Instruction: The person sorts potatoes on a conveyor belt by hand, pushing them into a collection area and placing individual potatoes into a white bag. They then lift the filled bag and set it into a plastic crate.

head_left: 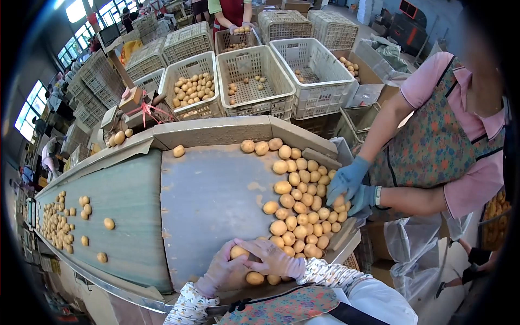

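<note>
At the near edge of the sorting table (203, 206), my gloved left hand (219, 268) is closed around a round tan potato (239, 252). My right hand (273, 259), gloved as well, has its fingers bent against the same potato from the other side. Just below my right hand, two potatoes (255, 278) lie close to the near rim. A dense pile of potatoes (300, 211) covers the table's right end, reaching up to my right hand. Parts of my fingertips are hidden behind the potato and each other.
A green conveyor belt (130, 222) on the left carries scattered potatoes. Across the pile, a co-worker's blue-gloved hands (349, 187) handle potatoes. Beyond the table's raised rim (211, 131) stand plastic crates (254, 81) with potatoes inside. Another person (233, 13) bends over a crate behind.
</note>
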`<state>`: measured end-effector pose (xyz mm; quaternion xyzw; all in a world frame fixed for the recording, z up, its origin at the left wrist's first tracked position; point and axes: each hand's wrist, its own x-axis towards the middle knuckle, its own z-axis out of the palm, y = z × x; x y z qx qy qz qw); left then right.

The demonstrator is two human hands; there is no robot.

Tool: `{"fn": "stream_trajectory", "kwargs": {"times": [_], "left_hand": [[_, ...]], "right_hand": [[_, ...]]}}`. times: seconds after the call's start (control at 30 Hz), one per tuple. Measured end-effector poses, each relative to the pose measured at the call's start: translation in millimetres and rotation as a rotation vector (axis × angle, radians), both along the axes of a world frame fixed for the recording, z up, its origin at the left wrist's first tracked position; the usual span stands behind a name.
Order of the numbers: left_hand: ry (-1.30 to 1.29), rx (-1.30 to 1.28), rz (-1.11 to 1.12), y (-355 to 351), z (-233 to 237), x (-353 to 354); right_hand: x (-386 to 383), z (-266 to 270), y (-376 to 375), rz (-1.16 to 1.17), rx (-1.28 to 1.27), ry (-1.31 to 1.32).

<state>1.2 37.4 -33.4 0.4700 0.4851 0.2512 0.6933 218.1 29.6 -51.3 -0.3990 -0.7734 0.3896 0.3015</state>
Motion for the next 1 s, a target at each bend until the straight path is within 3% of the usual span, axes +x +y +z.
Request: {"fn": "stream_trajectory", "kwargs": {"times": [0.33,1.0], "left_hand": [[0.003,0.016,-0.017,-5,-23,-5],[0.082,-0.064,-0.013,-4,-8,-3]], "right_hand": [[-1,-6,-3,-0.002,0.025,0.034],[1,-8,-2,0.026,-0.064,0.013]]}}
